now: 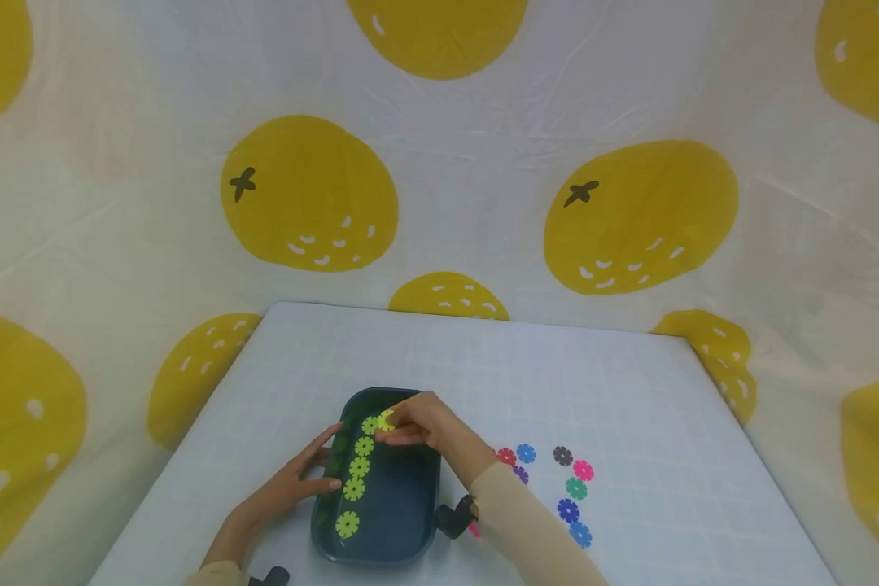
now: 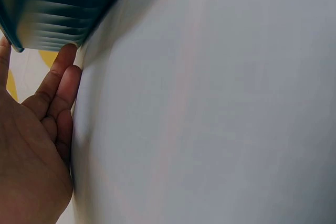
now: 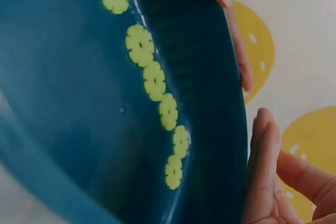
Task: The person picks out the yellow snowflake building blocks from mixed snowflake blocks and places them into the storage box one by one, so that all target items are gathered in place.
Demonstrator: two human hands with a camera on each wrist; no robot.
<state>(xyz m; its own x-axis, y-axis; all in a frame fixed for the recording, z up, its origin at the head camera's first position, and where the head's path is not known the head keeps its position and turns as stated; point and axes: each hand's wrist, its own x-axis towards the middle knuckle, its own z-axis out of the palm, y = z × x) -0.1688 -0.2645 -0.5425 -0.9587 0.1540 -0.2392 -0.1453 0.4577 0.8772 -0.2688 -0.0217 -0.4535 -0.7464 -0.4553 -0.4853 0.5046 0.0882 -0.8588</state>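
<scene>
No text, label, brand or number can be read in the head view or either wrist view. The only sign-like marks are two dark, four-armed crosses in the head view: the left-hand cross [image 1: 242, 185] and the right-hand cross [image 1: 582, 192], each on a yellow fruit shape printed on the white backdrop [image 1: 469, 163].

I face a white tabletop [image 1: 666, 431]; directly on it sits a dark blue tray [image 1: 403, 513]; multicoloured flower-shaped discs [image 1: 568, 510] lie at the tray's three o'clock.
</scene>
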